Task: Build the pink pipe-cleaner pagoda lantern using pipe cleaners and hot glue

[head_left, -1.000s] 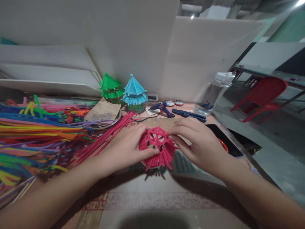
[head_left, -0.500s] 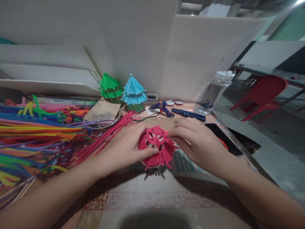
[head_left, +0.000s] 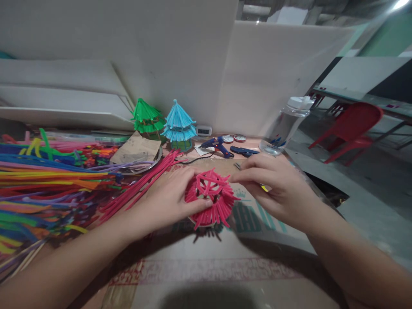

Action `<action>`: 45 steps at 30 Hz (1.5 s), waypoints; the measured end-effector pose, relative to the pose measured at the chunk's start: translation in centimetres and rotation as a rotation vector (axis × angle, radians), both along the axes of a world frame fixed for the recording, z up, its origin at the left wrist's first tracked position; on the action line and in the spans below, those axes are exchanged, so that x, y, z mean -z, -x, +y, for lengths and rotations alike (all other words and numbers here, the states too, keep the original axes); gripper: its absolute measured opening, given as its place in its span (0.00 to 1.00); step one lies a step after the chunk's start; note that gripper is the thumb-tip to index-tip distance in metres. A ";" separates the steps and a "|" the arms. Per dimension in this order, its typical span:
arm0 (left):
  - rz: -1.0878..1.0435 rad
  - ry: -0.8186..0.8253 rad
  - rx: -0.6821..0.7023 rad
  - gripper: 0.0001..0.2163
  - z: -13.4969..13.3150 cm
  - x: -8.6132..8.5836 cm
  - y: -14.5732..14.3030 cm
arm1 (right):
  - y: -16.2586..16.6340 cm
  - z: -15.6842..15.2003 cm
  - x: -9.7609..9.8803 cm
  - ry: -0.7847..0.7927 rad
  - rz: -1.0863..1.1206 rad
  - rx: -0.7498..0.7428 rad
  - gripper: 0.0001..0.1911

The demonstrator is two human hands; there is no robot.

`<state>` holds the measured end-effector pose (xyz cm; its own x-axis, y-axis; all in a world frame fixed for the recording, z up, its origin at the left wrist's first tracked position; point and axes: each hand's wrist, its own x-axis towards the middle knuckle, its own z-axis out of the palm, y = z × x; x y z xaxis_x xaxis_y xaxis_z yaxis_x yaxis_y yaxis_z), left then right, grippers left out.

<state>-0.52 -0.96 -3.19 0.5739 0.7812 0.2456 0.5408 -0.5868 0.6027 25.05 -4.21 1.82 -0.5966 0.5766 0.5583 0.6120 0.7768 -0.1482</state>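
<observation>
A pink pipe-cleaner roof piece [head_left: 210,199], round with a spoked top and a fringe of short strands, rests on printed cardboard [head_left: 257,221] in the middle. My left hand [head_left: 174,201] is wrapped round its left side, thumb on the front rim. My right hand [head_left: 273,191] comes in from the right with its fingers held together. Their tips pinch at the piece's upper right edge. Something small and yellow-green shows under that palm.
A large pile of coloured pipe cleaners [head_left: 48,184] fills the left. Loose pink pipe cleaners [head_left: 144,180] lie beside my left hand. Green [head_left: 146,118] and blue [head_left: 178,124] finished towers, a glue gun [head_left: 217,146], pliers [head_left: 243,151] and a water bottle [head_left: 285,126] stand behind. A red chair [head_left: 349,128] is at right.
My right hand has slid a little to the right along the piece's edge and now covers the dark phone and the orange object. My left hand and the pink piece have hardly moved.
</observation>
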 end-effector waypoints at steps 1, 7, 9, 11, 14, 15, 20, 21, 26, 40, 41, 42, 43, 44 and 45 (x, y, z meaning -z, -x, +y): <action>-0.002 -0.002 0.002 0.26 0.0 0.1 0.0 | 0.0 0.1 0.2 0.004 -0.015 -0.010 0.13; -0.008 -0.003 -0.001 0.26 0.1 0.3 0.1 | 0.1 0.4 1.0 0.041 -0.029 -0.021 0.14; -0.009 -0.009 0.003 0.26 0.1 0.3 0.1 | 0.1 0.5 1.0 0.050 -0.031 -0.022 0.13; -0.016 -0.013 0.005 0.26 0.1 0.3 0.0 | 0.1 0.4 1.1 0.055 -0.032 -0.025 0.13; -0.022 0.001 0.003 0.26 0.1 0.2 -0.1 | 0.1 0.4 1.1 0.063 -0.036 -0.033 0.13; -0.021 0.008 0.003 0.27 0.1 0.2 -0.1 | 0.1 0.4 1.1 0.066 -0.035 -0.035 0.13; -0.007 0.038 0.035 0.26 0.5 0.0 0.3 | 0.2 0.2 0.6 0.002 0.074 0.023 0.10; -0.009 0.042 0.067 0.26 0.7 -0.1 0.4 | 0.2 0.2 0.5 -0.009 0.088 0.037 0.10; -0.015 0.064 0.222 0.27 1.8 -0.2 1.0 | 0.2 -0.2 0.3 0.068 0.046 -0.040 0.11; 0.019 0.029 0.221 0.31 1.6 -0.4 1.3 | 0.4 -1.0 0.5 0.167 -0.041 -0.098 0.11; 0.016 0.024 0.207 0.33 1.5 -0.4 1.4 | 0.4 -1.0 0.4 0.166 -0.028 -0.096 0.11; 0.009 0.013 0.194 0.35 1.4 -0.4 1.5 | 0.4 -1.0 0.4 0.162 -0.012 -0.093 0.12; -0.003 -0.003 0.185 0.38 1.4 -0.4 1.6 | 0.4 -1.0 0.3 0.156 0.002 -0.091 0.12; -0.017 -0.026 0.181 0.38 1.3 -0.4 1.7 | 0.4 -1.0 0.3 0.150 0.011 -0.090 0.13; -0.029 -0.055 0.184 0.38 1.2 -0.5 1.7 | 0.4 -1.0 0.3 0.145 0.011 -0.088 0.14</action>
